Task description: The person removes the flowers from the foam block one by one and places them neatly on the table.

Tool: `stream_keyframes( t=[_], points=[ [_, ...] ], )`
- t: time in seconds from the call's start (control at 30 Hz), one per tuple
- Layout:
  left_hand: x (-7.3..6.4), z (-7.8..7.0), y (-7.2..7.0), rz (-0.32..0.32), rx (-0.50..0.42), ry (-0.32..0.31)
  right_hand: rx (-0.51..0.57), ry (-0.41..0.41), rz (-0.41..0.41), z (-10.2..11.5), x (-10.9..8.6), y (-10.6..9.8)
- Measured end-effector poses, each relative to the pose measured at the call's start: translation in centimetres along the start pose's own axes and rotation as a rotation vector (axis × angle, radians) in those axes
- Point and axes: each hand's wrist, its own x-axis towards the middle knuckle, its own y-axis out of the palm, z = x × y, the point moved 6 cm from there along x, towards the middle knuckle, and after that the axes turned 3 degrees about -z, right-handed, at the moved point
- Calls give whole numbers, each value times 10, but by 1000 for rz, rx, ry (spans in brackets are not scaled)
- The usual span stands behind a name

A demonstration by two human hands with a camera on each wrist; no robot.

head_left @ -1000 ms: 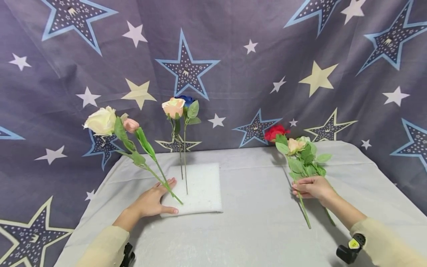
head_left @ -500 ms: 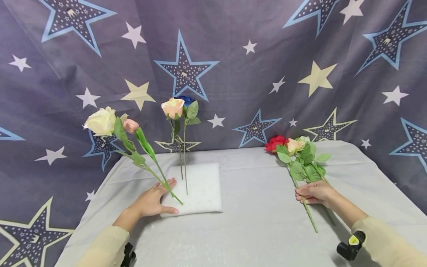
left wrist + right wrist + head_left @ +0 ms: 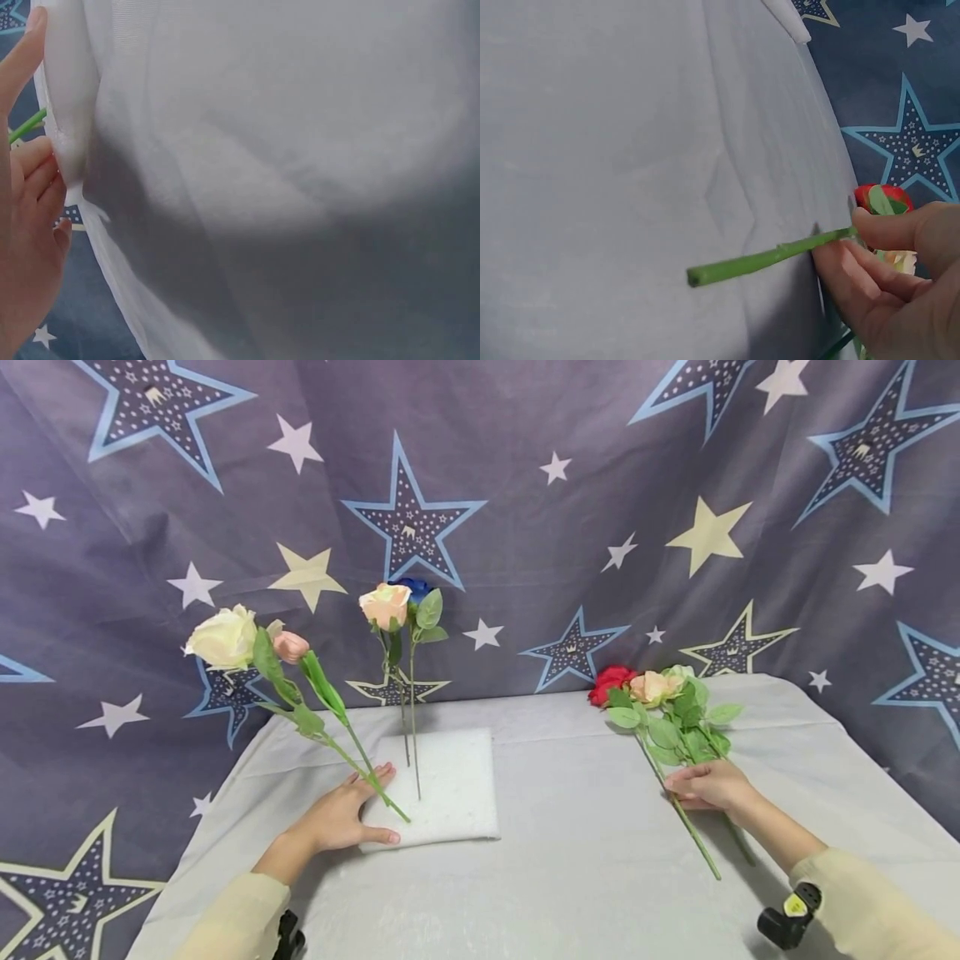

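My left hand [image 3: 337, 817] rests with fingers spread on the left side of a white foam block [image 3: 459, 793]. Stuck in the block are a cream rose [image 3: 222, 637] and a pink tulip [image 3: 290, 647], both leaning left, and a peach rose [image 3: 386, 606] and a blue rose [image 3: 415, 588], both upright. On the right, my right hand [image 3: 711, 787] pinches the stem [image 3: 750, 264] of a red rose [image 3: 612, 685] between thumb and fingers. The lower stem end points toward me, bare in the right wrist view.
Beside the red rose lie a peach-yellow rose [image 3: 654, 687] and a pale white-green flower [image 3: 681, 673], their stems partly behind my right hand. A light grey cloth [image 3: 555, 877] covers the table. A star-patterned curtain [image 3: 517, 527] hangs right behind it.
My right hand has drawn the red rose's stem slightly toward me and turned it, its lower end swinging right. The red bloom now sits lower and a little further left. My left hand stays put.
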Motion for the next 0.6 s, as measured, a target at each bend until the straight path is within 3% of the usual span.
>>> stream_keyframes(
  t=[0.13,0.33,0.43,0.6],
  points=[
    [0,-1,-1,0,-4,-4,-79,-40,-91,10,-3,-4],
    [0,0,-3,-2,-5,-13,-381,-202,-316,40,-7,-7],
    [-1,2,-2,-4,1,-20,-396,-263,-357,56,-5,2],
    [-2,2,0,-2,-2,-26,-335,-296,-332,76,4,25]
  ],
)
